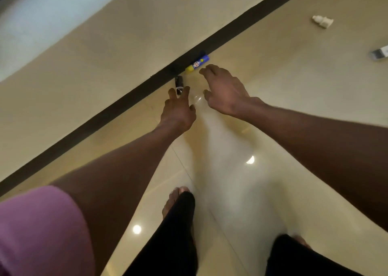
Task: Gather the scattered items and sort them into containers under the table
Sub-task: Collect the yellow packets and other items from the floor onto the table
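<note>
I look straight down from the head camera at a glossy cream tiled floor point(241, 191) crossed by a dark brown strip point(117, 107) that runs from lower left to upper right.

At far left, a pink sleeve point(37, 229) fills the bottom corner, and my left forearm stretches from it up toward the centre. My left hand point(178, 109) reaches forward with its fingers spread and loosely bent, gripping nothing. Its fingertips sit just short of a small black tube point(179, 83) that lies on the tile beside the dark strip; I cannot tell whether they touch it.

Just right of the black tube, a yellow and blue tube point(197, 63) lies along the edge of the strip, its blue end pointing up and right. My right hand point(222, 90) hovers beside it, palm down, fingers apart and relaxed, with nothing in its grasp. The two hands are close together but not touching.

Below them, two legs in black trousers and bare feet stand on the tile.

Further right, well apart from the hands, a small white bottle point(322, 21) lies on its side. At the right edge, a grey and white object point(380, 54) is cut off by the frame and too blurred to identify.
</note>
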Demonstrator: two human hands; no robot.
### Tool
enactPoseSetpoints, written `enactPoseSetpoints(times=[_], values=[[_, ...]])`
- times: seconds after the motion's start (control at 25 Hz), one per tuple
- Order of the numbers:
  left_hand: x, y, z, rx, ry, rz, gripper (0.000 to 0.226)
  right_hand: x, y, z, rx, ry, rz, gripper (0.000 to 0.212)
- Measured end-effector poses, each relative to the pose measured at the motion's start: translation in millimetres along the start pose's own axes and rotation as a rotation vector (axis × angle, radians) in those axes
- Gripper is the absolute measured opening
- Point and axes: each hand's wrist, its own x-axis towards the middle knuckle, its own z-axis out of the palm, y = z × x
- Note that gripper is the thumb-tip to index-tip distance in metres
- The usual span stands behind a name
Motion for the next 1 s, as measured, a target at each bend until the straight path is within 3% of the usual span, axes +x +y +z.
enactPoseSetpoints(times=[0.16, 0.28, 0.36, 0.48, 0.56, 0.68, 0.76, 0.88, 1.0], values=[[51, -28, 23, -0.027, 0.143, 0.077, 0.055, 73, 5, 33, -0.120, -0.058, 0.013, 0.077], [81, -44, 34, -0.040, 0.300, 0.168, 0.032, 114, 10, 57, -0.246, 0.060, 0.012, 0.068], [81, -41, 32, -0.092, 0.293, 0.166, 0.021, 117, 14, 60, -0.330, 0.120, 0.019, 0.058], [77, -50, 33, -0.161, 0.203, 0.125, 0.024, 111, 17, 74, -0.232, 0.116, 0.089, 0.056], [56, -48, 36, -0.228, 0.066, 0.080, 0.042, 84, 19, 85, -0.122, 0.026, 0.151, 0.055], [-5, -22, 33, -0.217, -0.112, 0.045, 0.069, 0, 27, 78, 0.071, -0.060, 0.340, 0.034], [-33, -14, 32, -0.203, -0.129, 0.029, 0.066, -33, 21, 73, 0.206, -0.026, 0.397, 0.028], [-107, 30, -9, -0.231, -0.171, 0.079, 0.052, -123, 8, 13, 0.385, 0.064, 0.536, 0.028], [-167, 70, -46, -0.347, -0.093, 0.082, 0.045, -183, -18, -46, 0.534, 0.189, 0.602, 0.038]])
